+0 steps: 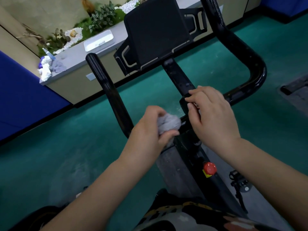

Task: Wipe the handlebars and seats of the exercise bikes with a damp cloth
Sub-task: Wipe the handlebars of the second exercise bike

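A black exercise bike fills the middle of the view, with curved handlebars (108,90) on the left and right and a black console (156,29) above. My left hand (150,130) grips a bunched grey cloth (168,122) against the base of the left handlebar. My right hand (211,114) rests on the centre clamp of the handlebars, its fingers curved loosely over the stem (180,77). The seat is not in view.
A red knob (209,168) sits on the bike frame below my hands, and a pedal (238,180) shows at lower right. A grey ledge (75,54) at the back holds plants, a white tray and crumpled cloths. The floor is green.
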`<act>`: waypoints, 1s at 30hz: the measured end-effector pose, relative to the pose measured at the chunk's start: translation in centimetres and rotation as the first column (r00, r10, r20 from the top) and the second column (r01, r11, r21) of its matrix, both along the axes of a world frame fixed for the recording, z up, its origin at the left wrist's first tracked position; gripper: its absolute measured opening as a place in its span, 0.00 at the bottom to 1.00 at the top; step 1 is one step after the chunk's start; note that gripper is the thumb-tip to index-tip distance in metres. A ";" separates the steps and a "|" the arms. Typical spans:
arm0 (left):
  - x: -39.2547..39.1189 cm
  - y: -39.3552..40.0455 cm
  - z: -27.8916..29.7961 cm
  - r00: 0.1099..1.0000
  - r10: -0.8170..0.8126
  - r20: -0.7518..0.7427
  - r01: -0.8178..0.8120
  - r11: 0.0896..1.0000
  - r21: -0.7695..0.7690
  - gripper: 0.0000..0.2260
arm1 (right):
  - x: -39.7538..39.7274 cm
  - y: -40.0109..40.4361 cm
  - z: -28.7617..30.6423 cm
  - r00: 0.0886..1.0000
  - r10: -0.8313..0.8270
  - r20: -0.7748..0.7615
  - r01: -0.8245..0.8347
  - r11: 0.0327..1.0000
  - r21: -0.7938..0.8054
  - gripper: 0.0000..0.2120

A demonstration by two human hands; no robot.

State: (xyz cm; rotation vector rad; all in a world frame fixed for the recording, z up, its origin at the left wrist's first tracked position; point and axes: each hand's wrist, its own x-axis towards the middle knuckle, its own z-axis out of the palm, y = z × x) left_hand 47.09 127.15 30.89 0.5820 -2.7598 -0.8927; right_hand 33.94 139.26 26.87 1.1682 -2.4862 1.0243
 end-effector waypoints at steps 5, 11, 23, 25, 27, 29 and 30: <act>-2.0 0.7 -0.5 0.978 -0.205 -0.025 0.198 0.966 -0.167 0.12 | -0.5 0.7 0.2 0.995 0.095 -0.021 -0.095 0.995 -0.004 0.08; 2.1 -2.6 -0.6 0.978 -0.209 -0.026 0.193 0.937 -0.290 0.10 | -0.5 1.0 0.2 0.994 0.104 -0.018 -0.104 0.995 0.007 0.09; 1.7 -1.7 -0.7 0.955 -0.290 0.068 0.298 0.932 -0.207 0.14 | 0.0 0.6 -0.4 0.998 0.044 -0.040 -0.044 0.999 -0.017 0.10; 2.0 -3.4 0.3 0.967 -0.239 0.088 0.248 0.963 -0.105 0.13 | 0.2 0.5 -0.5 0.999 -0.013 -0.030 0.012 0.999 -0.053 0.09; 0.0 -4.8 1.1 0.993 -0.114 -0.012 0.114 0.992 -0.053 0.16 | 0.3 0.4 -0.5 0.997 -0.079 -0.026 0.077 0.994 -0.082 0.09; -3.6 -5.7 2.0 0.989 0.020 -0.146 -0.025 0.999 -0.033 0.20 | 0.5 0.2 -0.4 0.991 -0.134 -0.025 0.132 0.987 -0.091 0.10; -5.9 -6.0 2.4 0.979 0.039 -0.198 -0.040 0.999 -0.002 0.22 | 0.6 0.1 -0.3 0.987 -0.159 -0.030 0.156 0.984 -0.084 0.11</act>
